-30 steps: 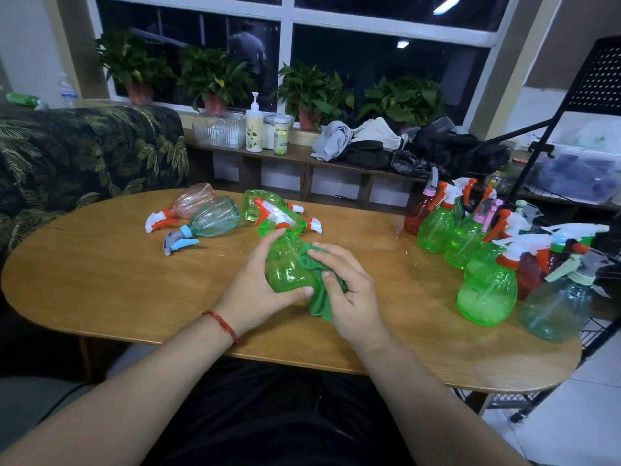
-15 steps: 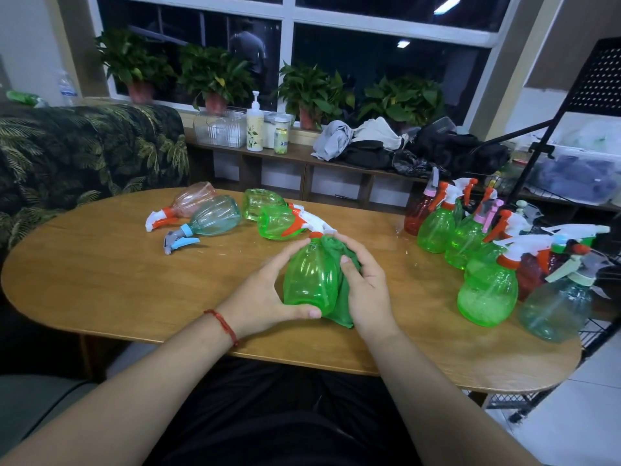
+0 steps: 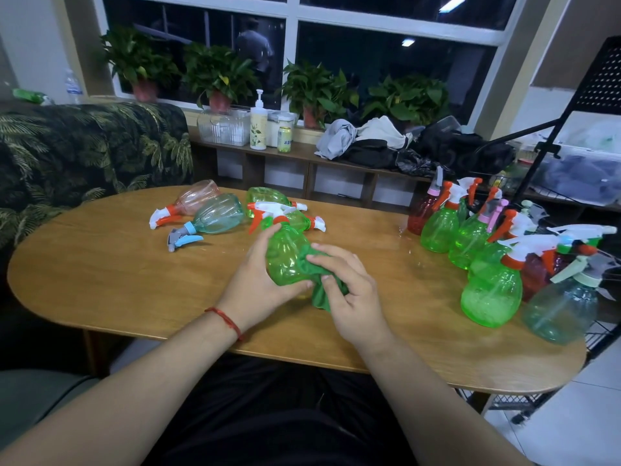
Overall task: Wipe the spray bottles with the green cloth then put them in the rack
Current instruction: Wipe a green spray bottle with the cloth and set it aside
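Night-dark white-framed window (image 3: 386, 58) reflecting ceiling strip lights (image 3: 450, 3), leafy potted plants (image 3: 218, 72) along sill, low brown wooden shelf (image 3: 307, 156) beneath, palm-print dark sofa (image 3: 84, 149) left, oval light-wood surface (image 3: 111, 280) in front, white tiled floor (image 3: 578, 428) lower right.

We see a long wooden table (image 3: 100, 280) with rounded ends across the middle of the frame. Toward its upper centre-left, a pink bottle (image 3: 196, 199), a pale blue bottle (image 3: 218, 214) and two green bottles (image 3: 265, 196) lie on their sides, close together. At its right end upright bottles stand crowded: a red bottle (image 3: 420, 213) farthest back, a large green bottle (image 3: 490, 294) nearer us, and a pale teal bottle (image 3: 559, 307) at the lower right.
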The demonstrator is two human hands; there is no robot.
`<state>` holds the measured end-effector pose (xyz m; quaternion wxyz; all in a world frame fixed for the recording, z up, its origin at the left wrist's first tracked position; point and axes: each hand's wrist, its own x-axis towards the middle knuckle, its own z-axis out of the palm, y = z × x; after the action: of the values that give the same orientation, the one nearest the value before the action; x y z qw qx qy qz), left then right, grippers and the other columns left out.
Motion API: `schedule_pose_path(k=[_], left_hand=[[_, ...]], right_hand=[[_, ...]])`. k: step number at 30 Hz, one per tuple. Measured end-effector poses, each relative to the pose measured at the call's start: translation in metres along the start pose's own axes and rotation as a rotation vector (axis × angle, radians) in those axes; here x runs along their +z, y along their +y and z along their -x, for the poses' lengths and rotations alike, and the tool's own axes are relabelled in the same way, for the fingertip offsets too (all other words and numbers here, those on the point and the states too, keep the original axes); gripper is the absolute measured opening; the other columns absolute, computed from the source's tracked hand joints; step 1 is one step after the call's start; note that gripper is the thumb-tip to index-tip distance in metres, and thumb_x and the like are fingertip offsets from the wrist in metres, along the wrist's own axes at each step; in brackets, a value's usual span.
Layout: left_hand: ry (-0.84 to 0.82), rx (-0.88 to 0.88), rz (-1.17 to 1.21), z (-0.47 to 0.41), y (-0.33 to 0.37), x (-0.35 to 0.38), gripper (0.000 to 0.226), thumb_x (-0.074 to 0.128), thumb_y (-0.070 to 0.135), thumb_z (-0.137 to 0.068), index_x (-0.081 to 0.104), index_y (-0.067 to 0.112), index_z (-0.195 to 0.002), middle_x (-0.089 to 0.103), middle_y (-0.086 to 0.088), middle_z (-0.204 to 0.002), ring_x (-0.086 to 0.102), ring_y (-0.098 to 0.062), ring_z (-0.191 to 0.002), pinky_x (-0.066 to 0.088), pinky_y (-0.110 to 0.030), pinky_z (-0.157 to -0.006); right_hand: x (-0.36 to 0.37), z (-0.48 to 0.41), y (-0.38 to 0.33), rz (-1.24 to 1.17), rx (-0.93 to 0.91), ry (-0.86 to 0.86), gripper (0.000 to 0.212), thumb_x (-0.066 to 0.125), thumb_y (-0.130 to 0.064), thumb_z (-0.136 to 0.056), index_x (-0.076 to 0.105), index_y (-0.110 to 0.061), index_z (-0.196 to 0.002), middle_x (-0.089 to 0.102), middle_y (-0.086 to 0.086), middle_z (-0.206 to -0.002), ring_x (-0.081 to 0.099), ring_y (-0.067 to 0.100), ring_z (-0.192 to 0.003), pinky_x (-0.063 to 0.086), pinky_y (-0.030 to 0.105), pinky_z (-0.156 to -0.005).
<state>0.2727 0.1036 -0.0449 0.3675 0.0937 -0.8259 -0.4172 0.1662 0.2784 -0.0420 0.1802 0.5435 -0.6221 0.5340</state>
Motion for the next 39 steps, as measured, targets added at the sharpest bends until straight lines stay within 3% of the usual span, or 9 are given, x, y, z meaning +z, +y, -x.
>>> schedule_pose_path(k=[4, 9, 12, 17, 21, 26, 31, 34, 39], left_hand=[[0.038, -0.002, -0.019, -0.001, 0.0, 0.001, 0.114, 0.099, 0.05, -0.062, 0.037, 0.038, -0.157, 0.053, 0.008, -0.149, 0.052, -0.01, -0.138, 0.045, -0.037, -0.117], [-0.066, 0.13, -0.066, 0.003, 0.004, -0.002, 0.113, 0.101, 0.046, -0.064, 0.038, 0.039, -0.158, 0.047, 0.019, -0.151, 0.044, 0.004, -0.141, 0.034, -0.016, -0.117], [-0.185, 0.181, -0.052, 0.006, 0.011, -0.005, 0.112, 0.101, 0.045, -0.066, 0.039, 0.039, -0.159, 0.047, 0.02, -0.156, 0.045, 0.0, -0.144, 0.036, -0.022, -0.12], [-0.294, 0.161, 0.053, 0.01, 0.015, -0.007, 0.112, 0.102, 0.039, -0.066, 0.038, 0.042, -0.157, 0.046, 0.03, -0.154, 0.049, 0.0, -0.142, 0.04, -0.023, -0.118], [-0.322, 0.119, 0.033, 0.01, 0.013, -0.003, 0.114, 0.103, 0.04, -0.065, 0.034, 0.044, -0.155, 0.052, 0.026, -0.15, 0.054, 0.0, -0.137, 0.045, -0.031, -0.118], [-0.247, 0.145, -0.044, 0.005, 0.008, 0.001, 0.117, 0.102, 0.045, -0.065, 0.033, 0.042, -0.159, 0.049, 0.016, -0.157, 0.049, -0.002, -0.143, 0.043, -0.039, -0.121], [-0.043, 0.032, -0.01, 0.0, 0.0, 0.001, 0.113, 0.093, 0.062, -0.065, 0.032, 0.046, -0.158, 0.051, 0.013, -0.155, 0.051, -0.007, -0.142, 0.044, -0.042, -0.119], [0.017, -0.022, -0.01, -0.002, -0.002, 0.001, 0.111, 0.091, 0.067, -0.063, 0.032, 0.048, -0.156, 0.056, 0.007, -0.151, 0.055, -0.013, -0.139, 0.048, -0.046, -0.116], [0.0, 0.017, -0.037, 0.0, 0.003, -0.001, 0.113, 0.094, 0.063, -0.063, 0.033, 0.046, -0.157, 0.053, 0.013, -0.153, 0.052, -0.009, -0.141, 0.048, -0.045, -0.116]], right_hand=[[0.002, 0.001, -0.001, 0.067, -0.063, -0.014, 0.044, 0.06, 0.013, -0.096, 0.077, -0.014, -0.126, 0.066, -0.002, -0.142, 0.063, 0.028, -0.124, 0.051, 0.046, -0.105], [0.001, -0.001, 0.002, -0.036, 0.063, 0.035, 0.044, 0.053, 0.015, -0.102, 0.074, -0.012, -0.13, 0.062, 0.003, -0.143, 0.058, 0.025, -0.136, 0.048, 0.041, -0.114], [-0.001, -0.006, 0.002, -0.152, 0.217, 0.079, 0.042, 0.05, 0.011, -0.105, 0.074, -0.013, -0.129, 0.06, 0.004, -0.139, 0.057, 0.018, -0.136, 0.044, 0.029, -0.116], [-0.008, -0.013, 0.005, -0.503, 0.52, 0.107, 0.045, 0.049, 0.0, -0.11, 0.077, -0.031, -0.127, 0.069, 0.004, -0.138, 0.064, 0.025, -0.132, 0.047, 0.056, -0.118], [-0.008, -0.012, 0.003, -0.605, 0.602, 0.129, 0.044, 0.05, 0.002, -0.109, 0.079, -0.029, -0.123, 0.073, 0.004, -0.135, 0.066, 0.03, -0.13, 0.048, 0.06, -0.115], [-0.007, -0.01, 0.008, -0.429, 0.483, 0.087, 0.045, 0.055, 0.003, -0.105, 0.078, -0.031, -0.124, 0.069, 0.002, -0.136, 0.062, 0.025, -0.133, 0.044, 0.057, -0.119], [-0.002, -0.004, 0.003, -0.238, 0.237, 0.011, 0.039, 0.058, 0.01, -0.103, 0.077, -0.016, -0.125, 0.067, 0.0, -0.134, 0.061, 0.019, -0.133, 0.045, 0.033, -0.117], [-0.001, 0.0, 0.002, -0.145, 0.124, 0.005, 0.037, 0.058, 0.014, -0.101, 0.077, -0.007, -0.125, 0.066, 0.008, -0.136, 0.062, 0.021, -0.132, 0.046, 0.032, -0.115], [0.003, 0.0, 0.002, -0.087, 0.093, 0.039, 0.044, 0.057, 0.018, -0.099, 0.076, -0.01, -0.128, 0.066, 0.006, -0.138, 0.062, 0.022, -0.133, 0.049, 0.034, -0.114]])
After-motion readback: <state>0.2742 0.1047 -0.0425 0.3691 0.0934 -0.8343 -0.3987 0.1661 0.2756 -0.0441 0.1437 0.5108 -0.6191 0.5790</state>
